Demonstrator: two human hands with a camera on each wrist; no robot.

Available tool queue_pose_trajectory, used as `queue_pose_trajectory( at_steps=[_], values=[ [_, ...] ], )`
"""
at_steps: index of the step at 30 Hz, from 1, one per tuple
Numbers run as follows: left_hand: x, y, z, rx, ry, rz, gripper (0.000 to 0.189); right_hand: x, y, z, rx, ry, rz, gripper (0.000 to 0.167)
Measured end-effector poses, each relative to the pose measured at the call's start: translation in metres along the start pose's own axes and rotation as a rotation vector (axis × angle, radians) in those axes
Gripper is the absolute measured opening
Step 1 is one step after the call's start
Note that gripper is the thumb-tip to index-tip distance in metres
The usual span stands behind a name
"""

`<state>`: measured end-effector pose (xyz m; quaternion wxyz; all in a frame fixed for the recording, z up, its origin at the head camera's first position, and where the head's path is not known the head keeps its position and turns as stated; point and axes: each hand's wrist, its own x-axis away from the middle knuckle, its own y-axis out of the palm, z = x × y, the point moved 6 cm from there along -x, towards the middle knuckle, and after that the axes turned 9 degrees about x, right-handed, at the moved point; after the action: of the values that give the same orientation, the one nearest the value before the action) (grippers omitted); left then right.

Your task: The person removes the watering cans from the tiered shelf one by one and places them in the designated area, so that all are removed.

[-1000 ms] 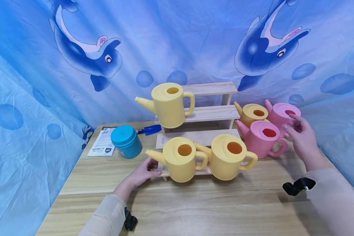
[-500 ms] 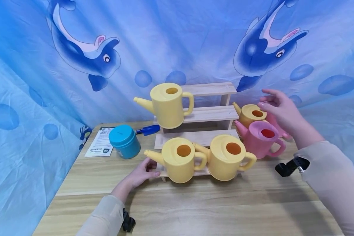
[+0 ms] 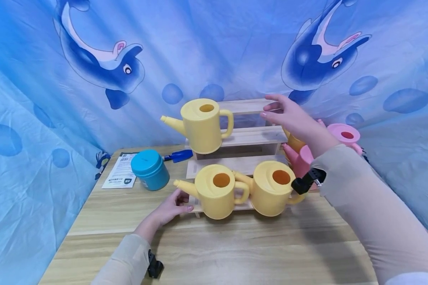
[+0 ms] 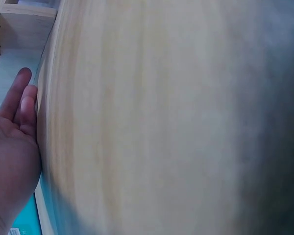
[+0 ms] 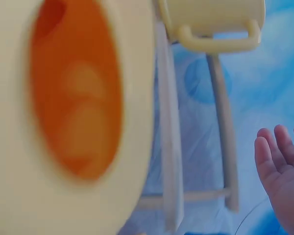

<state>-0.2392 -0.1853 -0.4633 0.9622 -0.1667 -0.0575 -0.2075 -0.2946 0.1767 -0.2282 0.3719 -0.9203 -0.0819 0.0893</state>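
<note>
A tiered wooden stand (image 3: 232,165) carries three yellow watering cans. One watering can (image 3: 201,127) stands high on the left; two more, the left front watering can (image 3: 217,200) and right front watering can (image 3: 271,198), sit on the lowest tier. At the stand's lower left end, my left hand (image 3: 169,208) holds the corner, thumb at the front edge. My right hand (image 3: 287,116) is empty, fingers spread and slightly bent, overlapping the right end of the top tier in the head view. In the right wrist view, this right hand (image 5: 284,171) shows nothing in its fingers.
Right of the stand, behind my right arm, are a yellow watering can (image 3: 295,143), a near pink watering can (image 3: 302,162) and a far pink watering can (image 3: 339,132). On the left lie a blue-lidded canister (image 3: 149,170), a blue trowel (image 3: 180,156) and a printed packet (image 3: 121,172).
My right hand has left the far pink watering can, risen and swung left, empty, to the stand's upper right end. My left hand has stayed at the stand's corner.
</note>
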Motion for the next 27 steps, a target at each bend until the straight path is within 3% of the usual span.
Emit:
queue_pose_trajectory(
  at_steps=[10,20,27],
  values=[
    [0.001,-0.003,-0.004,-0.010,0.011,0.005,0.060,-0.022,0.026,-0.041,-0.052,-0.031,-0.086,0.077],
    [0.000,0.001,-0.002,0.011,0.015,-0.004,0.058,-0.039,0.053,-0.067,-0.040,-0.064,-0.132,0.085],
    [0.012,0.006,0.026,0.039,0.023,-0.018,0.055,-0.049,0.068,-0.078,-0.003,-0.066,-0.164,0.091]
  ],
)
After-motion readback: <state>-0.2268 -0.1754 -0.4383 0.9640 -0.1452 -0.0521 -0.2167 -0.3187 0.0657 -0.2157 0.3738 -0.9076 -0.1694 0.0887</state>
